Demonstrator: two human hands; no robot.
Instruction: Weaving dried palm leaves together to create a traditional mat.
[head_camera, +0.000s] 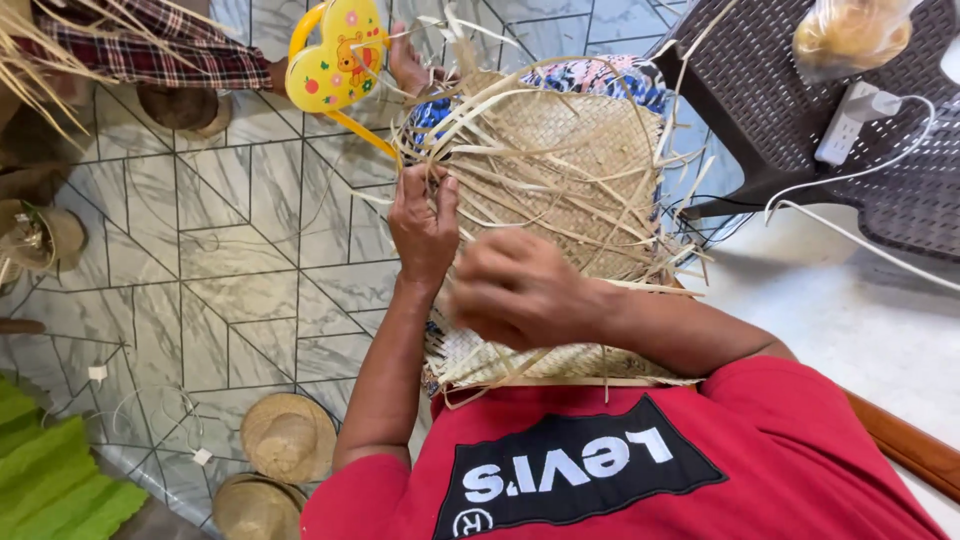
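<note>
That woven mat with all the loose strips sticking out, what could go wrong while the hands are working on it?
The loose strips stick out in every direction around the woven mat, so they might tangle or snap as the left hand pinches them. The right hand looks blurred from moving, so a strip could slip out of its grip. The yellow heart-shaped toy touches the mat's edge, and its handle could catch stray strips.

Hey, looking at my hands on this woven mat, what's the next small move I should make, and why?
Probably draw one loose strip across and tuck it into the weave. The left hand pinches strips at the edge of the woven mat, the right hand is blurred just below it, and many strip ends stick out unwoven around that edge.
</note>
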